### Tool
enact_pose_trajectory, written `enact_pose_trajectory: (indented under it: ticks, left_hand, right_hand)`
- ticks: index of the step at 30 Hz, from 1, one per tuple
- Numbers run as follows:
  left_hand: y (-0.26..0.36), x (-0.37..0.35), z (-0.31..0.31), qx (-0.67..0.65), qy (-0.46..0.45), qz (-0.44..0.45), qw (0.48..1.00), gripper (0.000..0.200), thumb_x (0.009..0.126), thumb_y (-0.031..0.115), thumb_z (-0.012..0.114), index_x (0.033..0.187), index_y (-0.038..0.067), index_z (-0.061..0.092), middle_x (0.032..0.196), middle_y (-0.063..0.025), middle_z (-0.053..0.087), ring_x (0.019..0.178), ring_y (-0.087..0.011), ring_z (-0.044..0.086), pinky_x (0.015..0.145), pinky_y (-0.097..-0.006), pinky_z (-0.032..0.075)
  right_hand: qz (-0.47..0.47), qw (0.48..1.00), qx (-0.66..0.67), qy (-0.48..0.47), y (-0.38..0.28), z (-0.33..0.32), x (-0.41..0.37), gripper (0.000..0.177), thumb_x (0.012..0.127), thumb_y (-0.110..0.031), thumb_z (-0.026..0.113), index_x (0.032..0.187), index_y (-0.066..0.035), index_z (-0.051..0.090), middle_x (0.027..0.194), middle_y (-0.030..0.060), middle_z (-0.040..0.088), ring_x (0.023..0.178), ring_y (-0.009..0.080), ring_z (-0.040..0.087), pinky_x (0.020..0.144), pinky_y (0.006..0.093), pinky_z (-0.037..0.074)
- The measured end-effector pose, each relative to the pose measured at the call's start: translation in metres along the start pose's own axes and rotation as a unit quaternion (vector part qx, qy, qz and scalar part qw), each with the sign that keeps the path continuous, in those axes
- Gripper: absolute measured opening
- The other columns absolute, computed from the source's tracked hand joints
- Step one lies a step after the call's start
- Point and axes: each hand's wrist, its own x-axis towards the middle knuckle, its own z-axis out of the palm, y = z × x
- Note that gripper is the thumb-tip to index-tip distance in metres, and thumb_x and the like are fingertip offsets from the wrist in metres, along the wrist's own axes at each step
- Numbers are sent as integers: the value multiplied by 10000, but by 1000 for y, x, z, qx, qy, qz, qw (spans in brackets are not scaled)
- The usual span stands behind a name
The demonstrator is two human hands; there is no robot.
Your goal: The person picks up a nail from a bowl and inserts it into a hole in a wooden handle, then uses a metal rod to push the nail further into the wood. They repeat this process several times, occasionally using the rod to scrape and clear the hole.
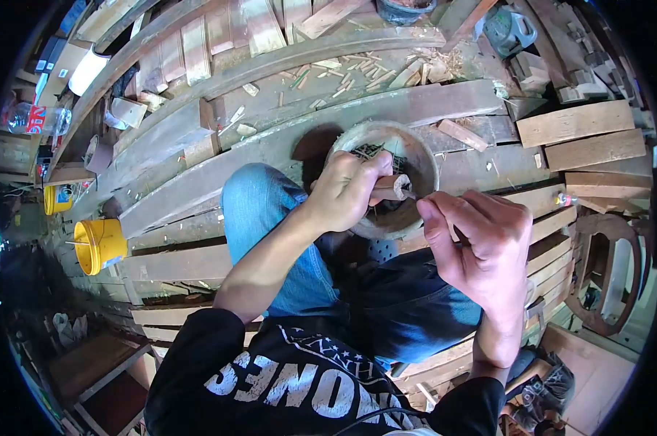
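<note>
My left hand [345,190] is closed round a short brown wooden piece [391,188], its cut end facing right. Close to that end, my right hand [477,243] has thumb and forefinger pinched on something thin that I cannot make out, near a hole or notch in the wood. Beneath both hands is a round, worn bowl [424,156] with a pile of thin, dark pieces inside, partly hidden by my left hand.
Yellow buckets [99,247] stand at the left, near a plastic bottle [40,120]. Wood offcuts [575,123] lie at the right, beside an oval wooden frame [606,272]. Small sticks [357,73] are scattered beyond the bowl. A grey jug [509,32] sits at the top right.
</note>
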Motion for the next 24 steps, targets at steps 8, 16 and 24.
enact_pose_trajectory:
  ticks: [8,16,24]
  left_hand:
    - [14,6,3,-4,-12,-87,996,572,981,394,373,565,23,503,482,-9,433,441,-85,402,437,-256,332]
    - [17,12,3,-146,-24,-152,977,567,983,430,327,600,49,500,502,-20,449,442,-98,378,437,-255,286]
    - [10,14,1,-124,-12,-140,982,527,981,407,339,662,35,532,520,-28,468,461,-104,399,444,-252,285]
  right_hand:
    - [-21,994,-92,58,4,11,1,101,787,-122,712,817,-51,647,551,28,489,412,173,500,393,297,389]
    - [33,977,34,209,15,-4,1,82,833,-74,699,879,-7,698,497,-4,481,392,59,381,379,244,261]
    - [61,985,64,149,6,-9,4,60,783,-51,726,820,-24,687,512,26,509,392,100,443,394,254,335]
